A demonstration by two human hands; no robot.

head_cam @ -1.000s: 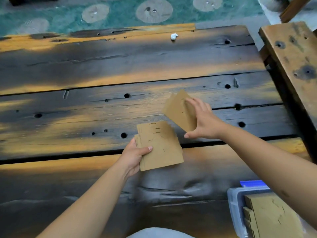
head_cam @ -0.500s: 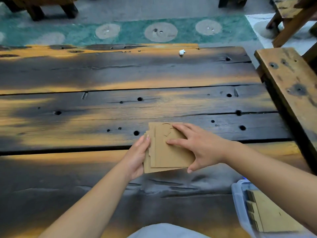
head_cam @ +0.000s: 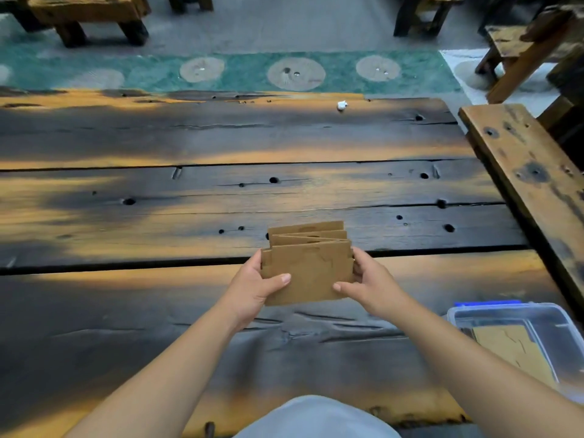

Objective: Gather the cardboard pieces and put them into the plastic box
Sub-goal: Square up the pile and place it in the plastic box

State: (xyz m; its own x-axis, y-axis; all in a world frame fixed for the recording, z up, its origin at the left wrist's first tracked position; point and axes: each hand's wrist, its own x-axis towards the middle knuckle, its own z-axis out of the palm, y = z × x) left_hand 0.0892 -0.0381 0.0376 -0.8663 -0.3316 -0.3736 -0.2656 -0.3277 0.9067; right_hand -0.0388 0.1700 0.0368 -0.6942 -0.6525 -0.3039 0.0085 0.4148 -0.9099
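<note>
Bare table [head_cam: 189, 137]; cardboard stack [head_cam: 308, 273] (two-handed)

A rustic seating area: a charred plank table [head_cam: 221, 137], a matching bench [head_cam: 521, 165] at its right end, and stools [head_cam: 91, 17] on the patterned floor [head_cam: 246, 72] beyond it.

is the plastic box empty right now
No, cardboard pieces already lie inside the plastic box at the table's near right.

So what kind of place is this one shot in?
Probably a rustic seating area, maybe a cafe or workshop: a heavy scorched plank table, matching wooden benches beyond it, and a green patterned floor. Indoors or outdoors is unclear.
</note>
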